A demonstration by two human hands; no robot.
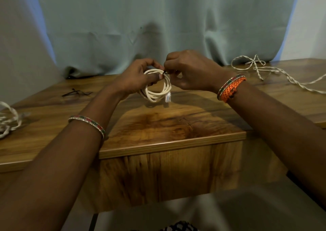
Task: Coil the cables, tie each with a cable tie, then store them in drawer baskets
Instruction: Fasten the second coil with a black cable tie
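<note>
A cream network cable is wound into a small coil, held upright just above the wooden table. Its clear plug hangs at the bottom of the coil. My left hand grips the coil's left side with the thumb across the strands. My right hand pinches a thin black cable tie at the top of the coil. How far the tie wraps around the strands is hidden by my fingers.
Several spare black ties lie on the table at the left. A twisted white cable sprawls loose at the back right, another at the left edge. A pale curtain hangs behind. A drawer front faces me below the tabletop.
</note>
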